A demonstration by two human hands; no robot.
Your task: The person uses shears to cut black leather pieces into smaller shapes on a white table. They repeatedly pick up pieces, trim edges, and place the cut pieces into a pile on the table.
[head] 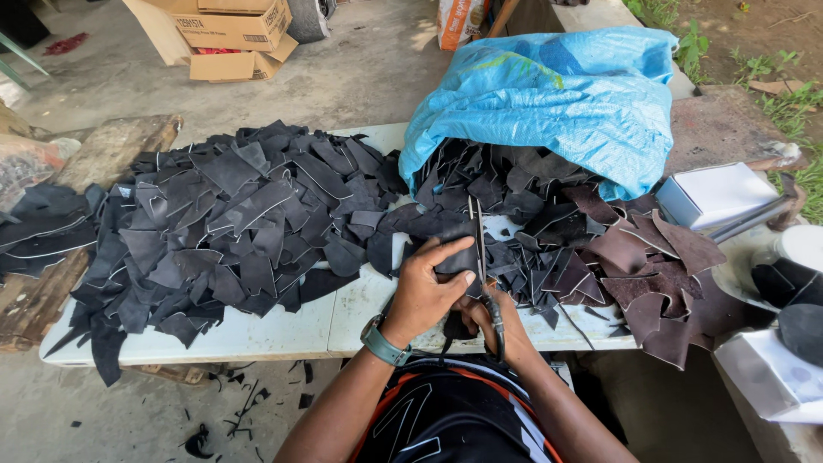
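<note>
Your left hand pinches a black leather scrap over the white table's front edge, while your right hand grips scissors cutting along it.

The left hand holds a black leather scrap against scissors in the right hand.

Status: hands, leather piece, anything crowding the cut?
Left hand pinning black leather piece. Right hand closed on scissors. Scrap pile left, brown offcuts right.
</note>
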